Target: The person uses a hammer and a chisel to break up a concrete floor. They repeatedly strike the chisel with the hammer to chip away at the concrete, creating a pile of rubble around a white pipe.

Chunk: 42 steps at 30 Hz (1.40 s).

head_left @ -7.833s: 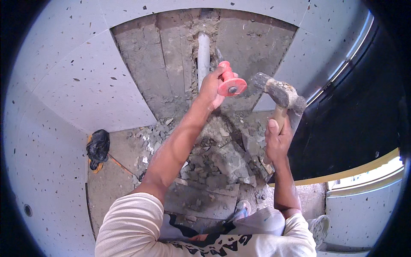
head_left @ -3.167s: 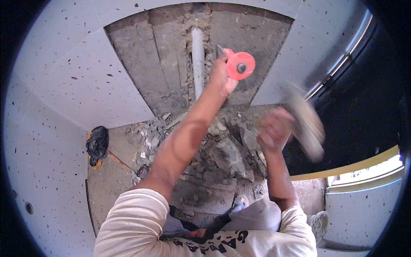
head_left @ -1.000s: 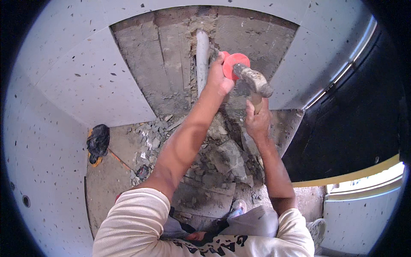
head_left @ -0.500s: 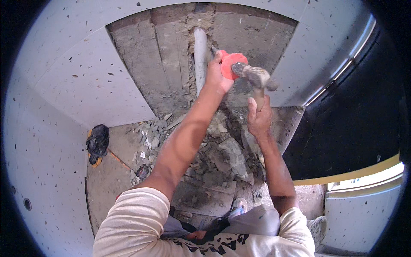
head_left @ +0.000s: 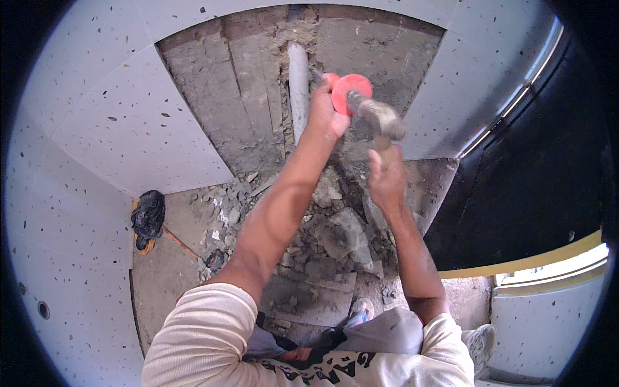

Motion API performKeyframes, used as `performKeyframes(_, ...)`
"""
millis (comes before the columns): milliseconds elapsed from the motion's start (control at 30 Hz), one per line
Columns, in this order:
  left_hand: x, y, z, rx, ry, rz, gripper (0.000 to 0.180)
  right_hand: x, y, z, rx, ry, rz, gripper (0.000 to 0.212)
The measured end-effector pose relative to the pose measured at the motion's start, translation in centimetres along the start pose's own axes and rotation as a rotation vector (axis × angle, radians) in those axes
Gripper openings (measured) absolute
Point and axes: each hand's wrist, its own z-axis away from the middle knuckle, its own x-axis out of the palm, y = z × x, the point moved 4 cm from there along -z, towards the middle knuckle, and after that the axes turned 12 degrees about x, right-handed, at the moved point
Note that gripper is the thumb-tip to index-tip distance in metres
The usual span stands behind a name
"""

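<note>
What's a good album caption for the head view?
Left hand holding a red-guarded chisel beside a pale pipe, right hand gripping a hammer.

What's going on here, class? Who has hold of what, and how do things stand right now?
A person's left hand grips a red-guarded chisel, its shaft angled toward bare, rough wall just right of a pale pipe. The right hand holds a hammer, its blurred head at the chisel's struck end; whether they touch is hard to tell. Broken rubble lies below.
</note>
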Motion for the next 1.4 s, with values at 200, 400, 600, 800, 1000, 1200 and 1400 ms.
performKeyframes(200, -2.5, -0.6, 1.6, 0.014, 0.048, -0.202, 0.030, -1.9, -0.9, 0.1, 0.253, -0.226, -0.203, 0.031)
performKeyframes(400, -4.3, -1.1, 2.9, 0.035, 0.045, -0.242, 0.026, -3.7, -1.5, 0.3, 0.322, -0.236, -0.270, 0.030)
performKeyframes(600, -4.1, 0.5, 1.6, -0.058, -0.037, -0.120, 0.025, -4.3, -1.7, 0.6, 0.307, -0.261, -0.300, 0.030)
performKeyframes(800, -3.9, 1.8, 1.8, -0.061, -0.004, -0.068, 0.022, -5.4, -3.6, 1.3, 0.118, -0.108, -0.460, 0.030)
performKeyframes(1000, -2.4, 1.8, 2.0, -0.076, -0.084, -0.044, 0.023, 0.3, -1.3, 1.9, 0.148, -0.186, -0.163, 0.031)
performKeyframes(1200, -3.9, 1.6, 2.3, -0.089, -0.004, -0.135, 0.026, -0.4, -1.7, 2.1, 0.257, -0.245, -0.257, 0.033)
performKeyframes(1400, -5.2, 1.6, 3.5, -0.042, 0.034, -0.169, 0.024, -1.6, 0.4, 1.8, 0.313, -0.161, -0.319, 0.033)
